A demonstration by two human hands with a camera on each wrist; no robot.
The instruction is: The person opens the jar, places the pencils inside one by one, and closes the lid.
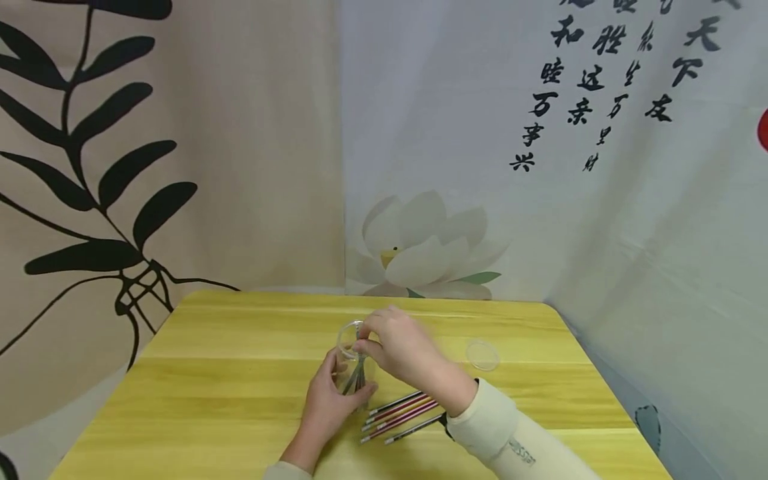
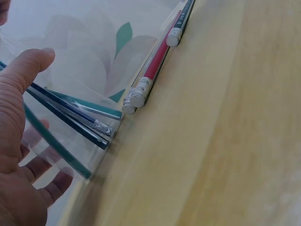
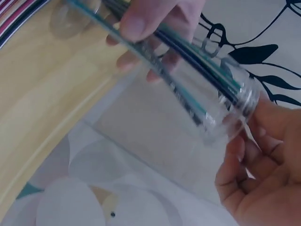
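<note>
A clear plastic cylinder (image 3: 221, 59) stands tilted over the table with several green and dark pencils (image 2: 70, 115) inside, fanned out at the base. My left hand (image 1: 330, 400) grips the cylinder low down, thumb (image 2: 30, 66) on one side and fingers seen through the plastic on the other. At the cylinder's open rim (image 1: 341, 341), my right hand (image 1: 399, 350) bends over from the right, thumb and fingers pinching at the pencils' upper ends. In the right wrist view these right fingers (image 3: 237, 165) curl close round the rim.
Several loose pencils, red and dark with white erasers (image 1: 399, 417), lie on the yellow wood table (image 1: 210, 373) below my right forearm. A clear round lid (image 1: 483, 355) lies to the right. Behind the table hangs a printed cloth (image 1: 270, 147).
</note>
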